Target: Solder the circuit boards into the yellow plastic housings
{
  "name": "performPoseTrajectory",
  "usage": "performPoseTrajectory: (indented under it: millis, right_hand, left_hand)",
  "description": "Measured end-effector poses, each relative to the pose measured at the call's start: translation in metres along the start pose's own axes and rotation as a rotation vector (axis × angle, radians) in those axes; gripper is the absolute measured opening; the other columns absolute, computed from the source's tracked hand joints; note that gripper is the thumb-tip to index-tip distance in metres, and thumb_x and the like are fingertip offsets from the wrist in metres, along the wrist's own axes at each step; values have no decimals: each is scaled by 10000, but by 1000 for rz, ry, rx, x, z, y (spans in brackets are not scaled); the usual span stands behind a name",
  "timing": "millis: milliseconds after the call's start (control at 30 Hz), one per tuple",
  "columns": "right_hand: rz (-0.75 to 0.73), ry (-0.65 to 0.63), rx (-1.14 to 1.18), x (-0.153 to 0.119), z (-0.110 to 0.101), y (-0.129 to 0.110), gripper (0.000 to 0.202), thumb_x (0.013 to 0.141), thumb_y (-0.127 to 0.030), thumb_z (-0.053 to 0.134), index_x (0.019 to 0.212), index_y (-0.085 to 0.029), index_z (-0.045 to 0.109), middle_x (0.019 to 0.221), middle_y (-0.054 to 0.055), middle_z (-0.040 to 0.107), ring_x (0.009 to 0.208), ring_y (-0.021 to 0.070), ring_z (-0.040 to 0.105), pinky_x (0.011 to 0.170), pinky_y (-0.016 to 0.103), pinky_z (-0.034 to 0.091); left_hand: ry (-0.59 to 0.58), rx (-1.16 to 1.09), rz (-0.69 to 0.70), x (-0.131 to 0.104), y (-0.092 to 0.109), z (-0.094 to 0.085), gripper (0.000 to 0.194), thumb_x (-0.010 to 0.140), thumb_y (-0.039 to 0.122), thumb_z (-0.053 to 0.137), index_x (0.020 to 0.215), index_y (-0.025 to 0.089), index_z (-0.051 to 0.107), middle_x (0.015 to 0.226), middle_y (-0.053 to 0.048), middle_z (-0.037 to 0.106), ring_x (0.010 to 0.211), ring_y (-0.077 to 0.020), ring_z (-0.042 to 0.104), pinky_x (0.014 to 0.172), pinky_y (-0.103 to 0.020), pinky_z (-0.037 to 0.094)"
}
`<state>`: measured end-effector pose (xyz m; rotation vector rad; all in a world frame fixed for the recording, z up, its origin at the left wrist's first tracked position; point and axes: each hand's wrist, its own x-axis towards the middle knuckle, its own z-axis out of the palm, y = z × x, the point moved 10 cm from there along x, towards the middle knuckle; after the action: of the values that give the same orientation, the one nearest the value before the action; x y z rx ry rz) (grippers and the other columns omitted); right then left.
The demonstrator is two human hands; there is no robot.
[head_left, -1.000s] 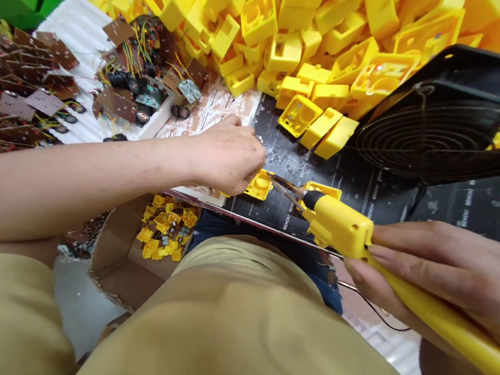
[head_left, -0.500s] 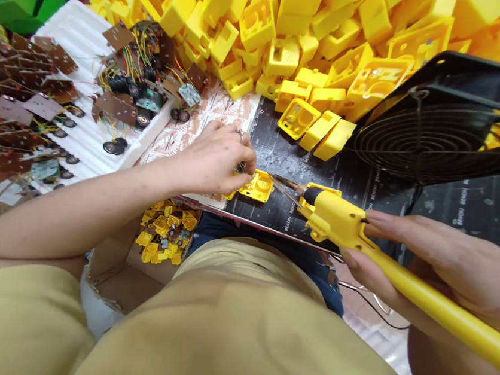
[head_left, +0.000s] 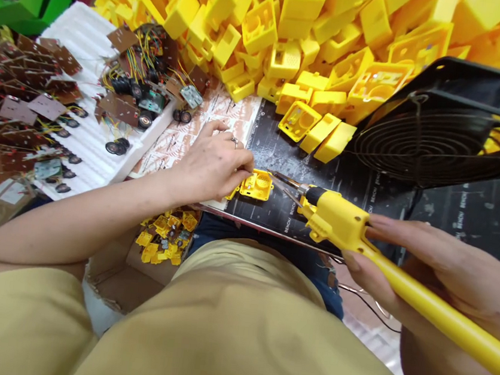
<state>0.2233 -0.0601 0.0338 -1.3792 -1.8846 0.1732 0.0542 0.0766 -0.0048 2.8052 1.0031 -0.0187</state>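
My right hand (head_left: 443, 270) is wrapped round a yellow soldering iron (head_left: 341, 217). The iron's metal tip points left, beside an open yellow plastic case (head_left: 256, 184) lying near the front edge of the black bench (head_left: 274, 214). At that case's left side my left hand (head_left: 221, 163) has its thumb and forefinger pressed together; whatever is between them is too small or hidden to tell. Part of a second yellow case (head_left: 232, 194) shows under this hand. Behind the iron's head another yellow case (head_left: 304, 206) is mostly covered.
Yellow cases (head_left: 259, 23) are heaped along the back. A black fan (head_left: 422, 135) stands at the right. White foam (head_left: 94, 164) at the left bears circuit boards (head_left: 42, 107) and wired speakers. Below the bench, a cardboard box (head_left: 126, 282) holds small yellow parts.
My left hand has shifted slightly left and down, showing more of the case beside it. The soldering iron has barely moved.
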Motion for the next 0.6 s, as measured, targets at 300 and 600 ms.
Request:
performPoseTrajectory:
  millis: [300, 600]
  right_hand:
    - [-228, 8, 104, 17, 10, -31, 262, 786, -123, 807, 936, -212, 611, 794, -3, 706, 716, 124, 701, 673, 216, 624]
    - [-320, -40, -1, 29, 13, -50, 178, 841, -170, 774, 895, -197, 606, 748, 10, 695, 676, 111, 689, 753, 226, 623]
  left_hand:
    - [-111, -6, -32, 9, -4, 3, 244, 827, 260, 516, 834, 222, 757, 723, -12, 725, 768, -177, 626, 994, -416, 382]
    - [-244, 108, -24, 18, 2, 5, 260, 823, 226, 517, 850, 198, 774, 737, -42, 730, 784, -206, 662, 862, -368, 440]
